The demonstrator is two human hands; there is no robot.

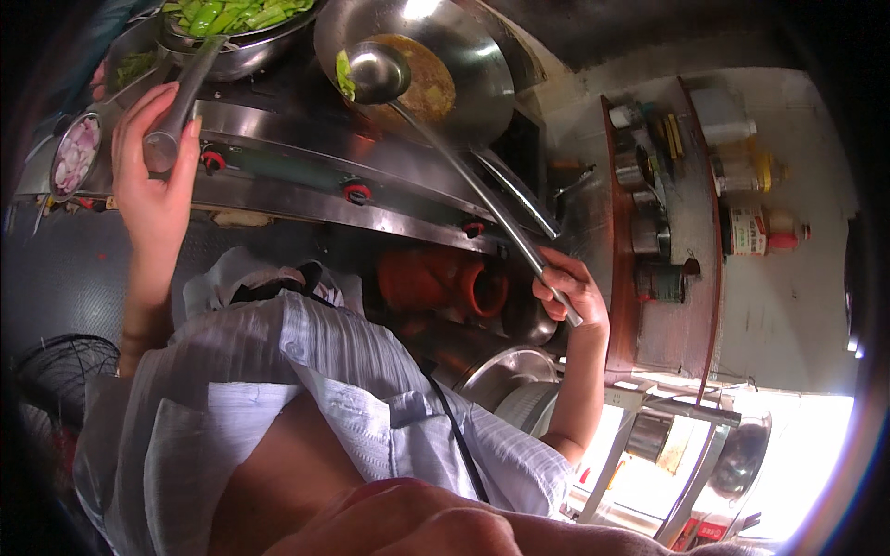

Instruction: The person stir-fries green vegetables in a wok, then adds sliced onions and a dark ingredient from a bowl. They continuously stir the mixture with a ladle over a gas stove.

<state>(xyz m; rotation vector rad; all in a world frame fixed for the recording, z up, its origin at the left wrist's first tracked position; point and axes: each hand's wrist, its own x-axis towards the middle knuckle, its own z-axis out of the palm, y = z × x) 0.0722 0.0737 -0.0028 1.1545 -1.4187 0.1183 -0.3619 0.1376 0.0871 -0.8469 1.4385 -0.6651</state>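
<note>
My left hand [156, 163] has its thumb and fingers on either side of a thick metal handle [182, 104]. This handle runs up to a metal strainer or pan heaped with cut green peppers [233, 15], resting over a steel bowl [240, 66]. My right hand [573, 288] grips the long handle of a steel ladle [480, 187]. Over the wok [480, 76] is the ladle's bowl [379, 71], with a piece of green pepper at its edge. Brownish oily liquid [427, 80] lies in the wok's bottom. The wok's own handle [518, 191] points toward me.
A bowl of cut shallots or onions [75, 156] sits at the left. Red knobs [357, 193] line the stove front [292, 177]. Orange pipe-like pieces [445, 281] lie below. Wooden shelves [619, 278] hold jars and bottles at the right. A black wire basket [66, 368] is lower left.
</note>
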